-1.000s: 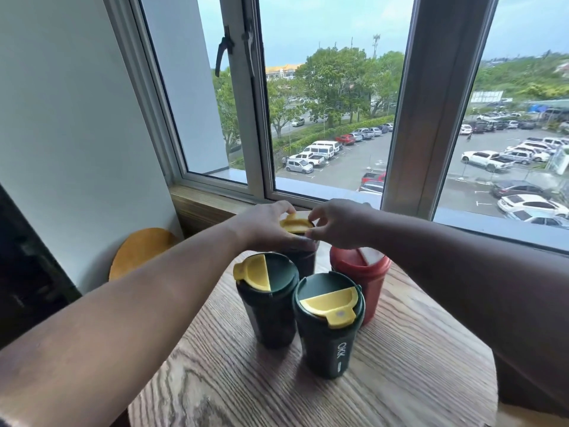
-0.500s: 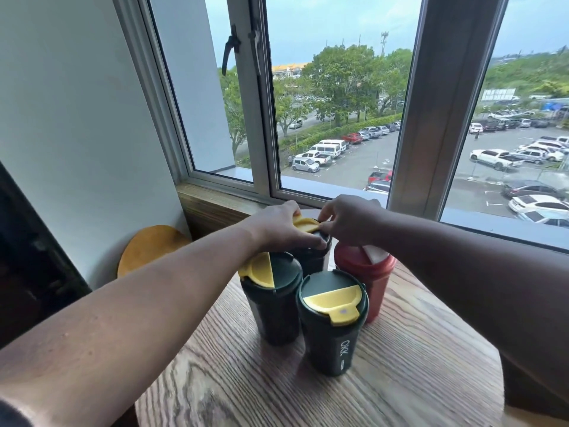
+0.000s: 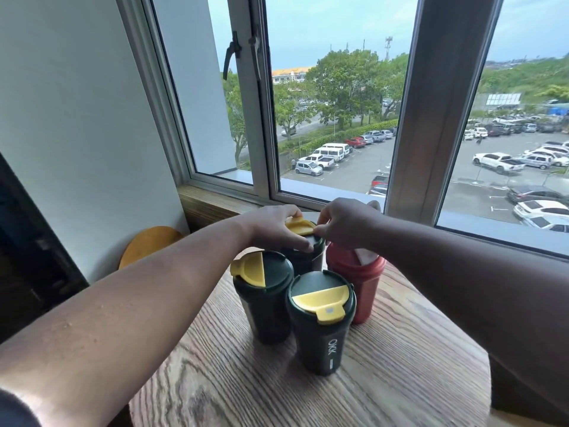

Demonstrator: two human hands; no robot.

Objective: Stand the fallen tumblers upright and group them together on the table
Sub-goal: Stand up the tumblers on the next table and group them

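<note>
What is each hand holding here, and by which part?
Both hands grip the rear dark tumbler at its lid: the left hand over the near-left rim, the right hand pinching the right edge.

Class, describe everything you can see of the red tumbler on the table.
The red tumbler looks like matte plastic, with a wider red lid and a pale flap on top. It stands upright on the wooden table, rightmost of four grouped tumblers. The right hand hangs above its lid; contact cannot be told.
</note>
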